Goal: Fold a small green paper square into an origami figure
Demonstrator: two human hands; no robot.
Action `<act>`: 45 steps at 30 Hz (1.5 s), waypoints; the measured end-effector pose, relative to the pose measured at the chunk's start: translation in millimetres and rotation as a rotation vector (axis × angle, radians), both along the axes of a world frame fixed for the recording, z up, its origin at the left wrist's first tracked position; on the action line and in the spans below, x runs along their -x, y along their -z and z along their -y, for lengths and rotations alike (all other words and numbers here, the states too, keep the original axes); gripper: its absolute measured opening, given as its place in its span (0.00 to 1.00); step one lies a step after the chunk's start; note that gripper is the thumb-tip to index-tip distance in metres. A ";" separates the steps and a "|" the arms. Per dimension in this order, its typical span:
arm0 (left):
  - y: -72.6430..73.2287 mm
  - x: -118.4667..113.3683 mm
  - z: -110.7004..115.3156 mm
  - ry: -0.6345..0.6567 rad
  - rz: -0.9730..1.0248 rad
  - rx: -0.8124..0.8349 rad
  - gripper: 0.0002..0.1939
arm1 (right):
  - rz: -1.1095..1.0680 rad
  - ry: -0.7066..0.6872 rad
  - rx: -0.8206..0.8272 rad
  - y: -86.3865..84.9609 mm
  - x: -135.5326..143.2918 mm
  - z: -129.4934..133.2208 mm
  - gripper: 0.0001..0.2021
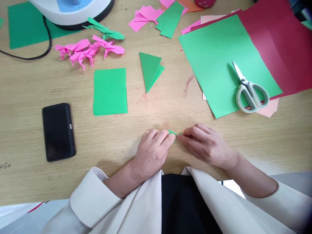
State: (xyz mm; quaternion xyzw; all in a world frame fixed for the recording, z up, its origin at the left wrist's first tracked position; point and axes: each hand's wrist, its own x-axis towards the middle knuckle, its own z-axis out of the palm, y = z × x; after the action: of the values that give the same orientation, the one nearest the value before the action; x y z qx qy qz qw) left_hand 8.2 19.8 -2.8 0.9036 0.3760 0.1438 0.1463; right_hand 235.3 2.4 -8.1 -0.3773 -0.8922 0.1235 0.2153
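Observation:
Between my hands, close to the table's front edge, is a small folded piece of green paper (pixel 172 132), mostly covered by my fingers. My left hand (pixel 155 150) is closed on its left part. The fingers of my right hand (pixel 204 143) pinch its right end. Beyond them lies a folded green paper triangle (pixel 150 69) with two flaps. A stack of green paper squares (pixel 110 91) rests left of that triangle. At the back left, several folded pink paper figures (pixel 80 52) sit beside a green folded figure (pixel 107 31).
A black phone (pixel 58 131) lies on the left. Scissors (pixel 248 87) rest on large green sheets (pixel 219 65) over red paper (pixel 275 42) at right. A white round base (pixel 92 14) with a black cable stands at the back left, near pink paper pieces (pixel 147 15).

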 end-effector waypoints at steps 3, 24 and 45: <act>0.5 8.3 5.7 0.080 -0.031 -0.111 0.15 | -0.010 -0.006 -0.010 0.0 -0.2 -0.6 0.13; -10.4 7.0 10.7 0.142 -0.230 -0.167 0.19 | 0.165 0.001 -0.102 -2.1 -7.3 2.9 0.15; -4.3 0.1 -9.2 0.037 -0.013 -0.012 0.11 | -0.013 0.114 0.066 0.3 9.5 -11.3 0.08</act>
State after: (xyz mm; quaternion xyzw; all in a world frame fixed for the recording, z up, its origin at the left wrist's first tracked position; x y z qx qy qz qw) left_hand 8.0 29.0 1.5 0.9121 0.3595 0.1374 0.1411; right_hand 225.8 13.8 -8.4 -0.4334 -0.8634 0.1429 0.2152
